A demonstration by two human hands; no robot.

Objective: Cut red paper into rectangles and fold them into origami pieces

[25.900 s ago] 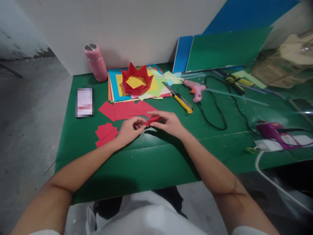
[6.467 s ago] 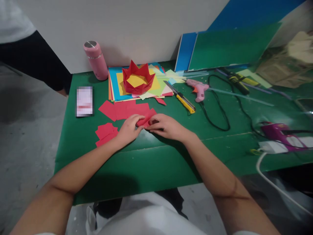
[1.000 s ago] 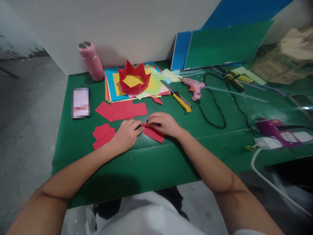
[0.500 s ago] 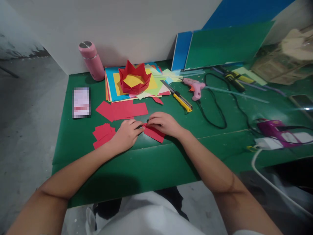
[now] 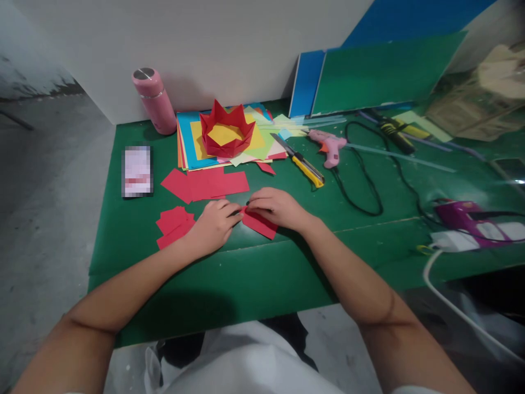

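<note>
A small red piece of paper [image 5: 261, 224], partly folded, lies on the green table between my hands. My left hand [image 5: 215, 225] is closed at its left corner, fingertips on the paper. From the other side my right hand [image 5: 279, 208] pinches its upper edge, fingers bent over it. The fingertips of both hands nearly meet, hiding part of the fold. Left of my left hand are several small red paper pieces [image 5: 174, 223]. Beyond the hands, larger red paper strips [image 5: 207, 183] overlap. A red folded paper ring with points [image 5: 227, 149] sits on a stack of coloured paper [image 5: 186, 137].
A utility knife [image 5: 305, 168] and a pink glue gun [image 5: 330, 145] with a looping black cord lie beyond my right hand. A pink bottle [image 5: 156, 104] stands at the back left, above a phone-like pixelated rectangle [image 5: 137, 171]. A purple-and-white power strip [image 5: 471, 224] is at right.
The view has shifted very slightly. Both hands stay on the red piece of paper, with no other visible movement.
</note>
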